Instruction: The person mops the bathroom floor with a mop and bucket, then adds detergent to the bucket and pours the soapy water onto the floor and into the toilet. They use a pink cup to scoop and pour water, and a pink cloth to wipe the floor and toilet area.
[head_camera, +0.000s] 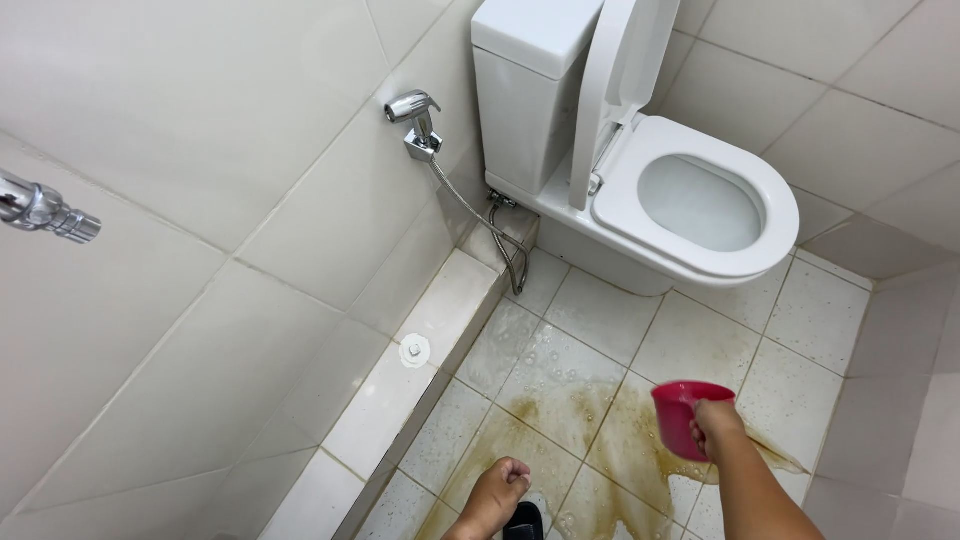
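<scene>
My right hand (714, 424) grips the handle of a red plastic cup (682, 414), held upright above the tiled floor. Under it a brownish wet stain (580, 440) with soap bubbles spreads over the white floor tiles. My left hand (497, 490) is low at the bottom edge, fingers curled around a dark object (524, 521) that is mostly cut off. A white toilet (690, 205) with its lid up stands beyond the stain.
A chrome spray nozzle (414, 108) hangs on the left wall, its hose (487, 228) looping down behind the toilet. A low tiled ledge (420, 380) with a round white cap (414, 350) runs along that wall. A chrome tap (45, 208) juts out at far left.
</scene>
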